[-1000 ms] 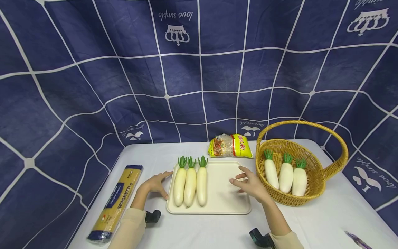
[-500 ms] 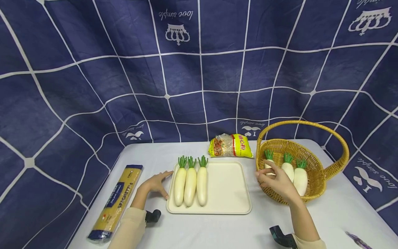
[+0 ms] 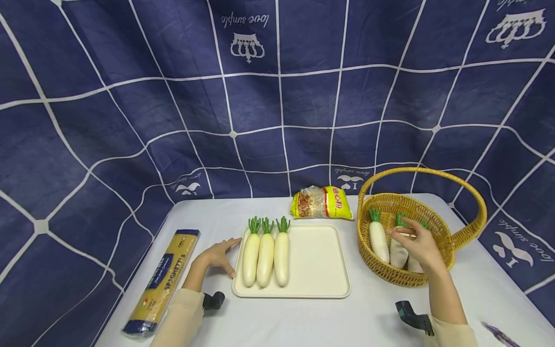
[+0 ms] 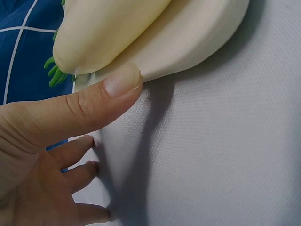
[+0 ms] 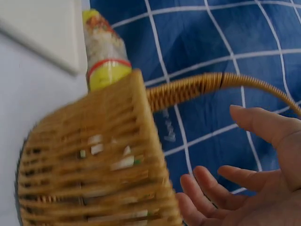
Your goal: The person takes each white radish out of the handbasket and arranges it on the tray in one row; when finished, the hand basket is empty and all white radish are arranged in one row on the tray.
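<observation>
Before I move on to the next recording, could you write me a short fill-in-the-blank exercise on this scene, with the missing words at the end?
The tray bears ____ white radishes.
The leaves on those radishes are ____ in color.
Seen from the person's side, the pack of spaghetti lies to the ____ of the tray.
The right hand, over the basket, is gripping ____.

Missing words: three; green; left; nothing.
</observation>
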`<state>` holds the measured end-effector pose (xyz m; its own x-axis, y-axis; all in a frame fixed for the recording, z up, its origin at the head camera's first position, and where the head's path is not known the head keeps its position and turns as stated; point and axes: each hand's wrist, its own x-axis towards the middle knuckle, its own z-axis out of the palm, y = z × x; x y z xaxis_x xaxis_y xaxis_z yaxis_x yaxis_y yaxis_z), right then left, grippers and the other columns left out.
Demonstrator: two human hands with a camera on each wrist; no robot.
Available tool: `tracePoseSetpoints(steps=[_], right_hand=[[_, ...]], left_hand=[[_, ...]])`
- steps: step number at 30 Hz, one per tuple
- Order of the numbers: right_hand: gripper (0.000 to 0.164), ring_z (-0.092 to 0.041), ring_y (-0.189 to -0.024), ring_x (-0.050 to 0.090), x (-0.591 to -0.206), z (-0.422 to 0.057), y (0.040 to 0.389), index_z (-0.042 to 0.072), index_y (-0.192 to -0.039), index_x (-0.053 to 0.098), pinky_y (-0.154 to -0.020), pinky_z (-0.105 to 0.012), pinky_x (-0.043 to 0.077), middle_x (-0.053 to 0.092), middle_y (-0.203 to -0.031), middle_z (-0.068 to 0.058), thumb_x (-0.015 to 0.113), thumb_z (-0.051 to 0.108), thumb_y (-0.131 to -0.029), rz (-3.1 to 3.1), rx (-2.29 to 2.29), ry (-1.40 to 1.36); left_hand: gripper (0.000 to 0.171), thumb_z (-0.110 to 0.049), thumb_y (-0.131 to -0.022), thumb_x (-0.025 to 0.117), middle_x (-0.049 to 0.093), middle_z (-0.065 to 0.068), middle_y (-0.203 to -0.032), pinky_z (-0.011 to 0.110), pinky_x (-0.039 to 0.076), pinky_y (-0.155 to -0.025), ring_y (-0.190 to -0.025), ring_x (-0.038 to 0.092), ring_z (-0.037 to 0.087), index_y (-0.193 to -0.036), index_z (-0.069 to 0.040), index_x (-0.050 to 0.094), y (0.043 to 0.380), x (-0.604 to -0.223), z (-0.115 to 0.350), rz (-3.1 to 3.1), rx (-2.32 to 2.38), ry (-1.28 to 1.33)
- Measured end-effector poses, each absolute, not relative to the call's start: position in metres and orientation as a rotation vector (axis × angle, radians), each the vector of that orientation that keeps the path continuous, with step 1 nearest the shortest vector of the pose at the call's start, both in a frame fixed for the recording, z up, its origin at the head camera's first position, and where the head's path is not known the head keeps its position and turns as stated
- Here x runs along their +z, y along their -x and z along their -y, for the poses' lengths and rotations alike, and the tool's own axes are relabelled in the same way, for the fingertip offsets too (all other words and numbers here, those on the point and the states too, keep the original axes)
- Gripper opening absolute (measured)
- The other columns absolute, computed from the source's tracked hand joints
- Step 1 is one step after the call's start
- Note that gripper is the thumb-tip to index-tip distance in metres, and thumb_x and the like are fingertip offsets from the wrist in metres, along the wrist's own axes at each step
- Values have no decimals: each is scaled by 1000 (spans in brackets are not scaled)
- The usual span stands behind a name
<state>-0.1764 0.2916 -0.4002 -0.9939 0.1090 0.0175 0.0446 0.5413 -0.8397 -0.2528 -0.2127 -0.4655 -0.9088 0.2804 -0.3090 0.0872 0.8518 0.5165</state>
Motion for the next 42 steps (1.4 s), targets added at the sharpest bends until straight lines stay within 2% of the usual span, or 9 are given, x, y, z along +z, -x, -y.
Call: tracePoseSetpoints(steps=[5, 7, 14, 20, 27, 36, 42], right_hand=[[86, -53, -120, 38, -404, -306, 182, -8, -146, 12, -93, -55, 43, 33, -137, -37, 55, 43, -92, 2723, 1508, 274], [87, -54, -122, 35, -406, -310, 183, -8, -146, 11, -96, -61, 39, 29, -139, -38, 54, 44, -92, 2730, 1510, 304], [84, -55, -121, 35, -411, -322, 191, -12, -143, 17, -95, -60, 40, 25, -139, -41, 57, 40, -91, 2760, 1433, 335], [82, -59, -124, 27, -414, -327, 197, -11, -143, 17, -98, -65, 34, 18, -141, -43, 59, 34, -90, 2808, 1381, 403], [73, -60, -122, 27, -416, -333, 202, -12, -142, 19, -96, -66, 34, 20, -136, -45, 55, 21, -88, 2865, 1272, 479], [79, -60, -126, 19, -422, -334, 204, -16, -142, 13, -104, -66, 26, 15, -141, -44, 56, 15, -84, 2806, 1292, 579], [76, -60, -121, 30, -423, -338, 206, -26, -133, 19, -101, -62, 34, 25, -132, -48, 56, 19, -84, 2865, 1205, 676]], left_hand=[[109, -16, -47, 91, 30, 26, -147, 66, 18, -108, -135, 22, 51, -143, -10, 40, 253, -464, 212, -2650, 715, -268], [109, -16, -47, 91, 30, 26, -148, 66, 18, -108, -135, 22, 50, -143, -10, 40, 253, -463, 212, -2647, 717, -265], [109, -16, -47, 91, 29, 26, -148, 66, 18, -108, -135, 22, 50, -143, -10, 40, 252, -463, 213, -2644, 724, -262], [109, -16, -47, 91, 30, 26, -148, 67, 18, -107, -135, 22, 50, -143, -11, 40, 253, -463, 212, -2646, 719, -260], [109, -17, -47, 91, 30, 25, -148, 66, 18, -108, -135, 22, 50, -143, -11, 40, 252, -464, 212, -2645, 714, -248], [108, -16, -47, 91, 30, 26, -147, 66, 18, -107, -135, 22, 50, -143, -11, 40, 252, -463, 211, -2648, 709, -252], [109, -16, -46, 91, 30, 26, -147, 66, 18, -107, -135, 23, 50, -143, -11, 40, 253, -465, 212, -2647, 720, -256]])
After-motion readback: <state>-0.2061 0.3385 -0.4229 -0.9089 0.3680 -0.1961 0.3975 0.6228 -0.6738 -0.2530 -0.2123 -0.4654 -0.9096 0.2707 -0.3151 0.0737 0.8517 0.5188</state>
